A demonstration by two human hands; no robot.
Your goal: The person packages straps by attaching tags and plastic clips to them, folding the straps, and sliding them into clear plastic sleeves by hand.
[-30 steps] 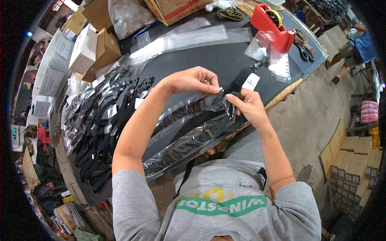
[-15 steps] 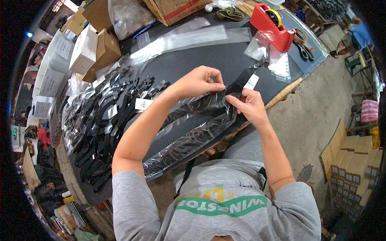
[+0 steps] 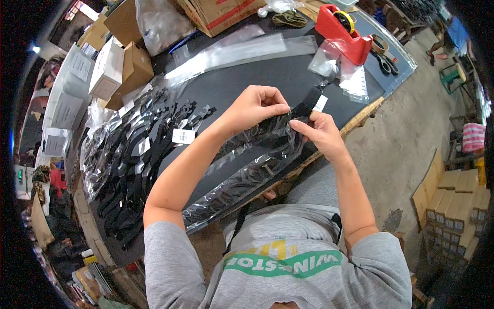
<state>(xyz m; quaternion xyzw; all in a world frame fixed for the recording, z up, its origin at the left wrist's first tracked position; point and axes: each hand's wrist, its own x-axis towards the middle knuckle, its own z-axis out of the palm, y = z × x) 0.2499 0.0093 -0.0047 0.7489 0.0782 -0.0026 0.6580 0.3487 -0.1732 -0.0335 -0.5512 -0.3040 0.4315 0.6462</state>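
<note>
My left hand [image 3: 260,107] pinches the edge of a clear plastic bag, its thumb and index finger pressed together. Close beside it on the right, my right hand [image 3: 320,133] is closed on the bag's open end, thumb against the fingers. Black straps show inside the clear bag [image 3: 239,188], which stretches down and left along the table's near edge. A black strap [image 3: 307,101] with a white tag [image 3: 320,103] and a metal clip sticks out past my fingers to the upper right. Part of the bag's mouth is hidden by my fingers.
Many black straps [image 3: 136,165] lie piled at the left on the dark table [image 3: 247,77]. Flat clear bags [image 3: 231,55] lie behind my hands. A red tape dispenser [image 3: 342,37] and scissors [image 3: 383,63] stand at the back right; cartons [image 3: 135,69] are at the back left.
My left hand has moved slightly right, nearer my right hand, along the bag's edge. The view has shifted a little. Both hands keep hold of the bag.
</note>
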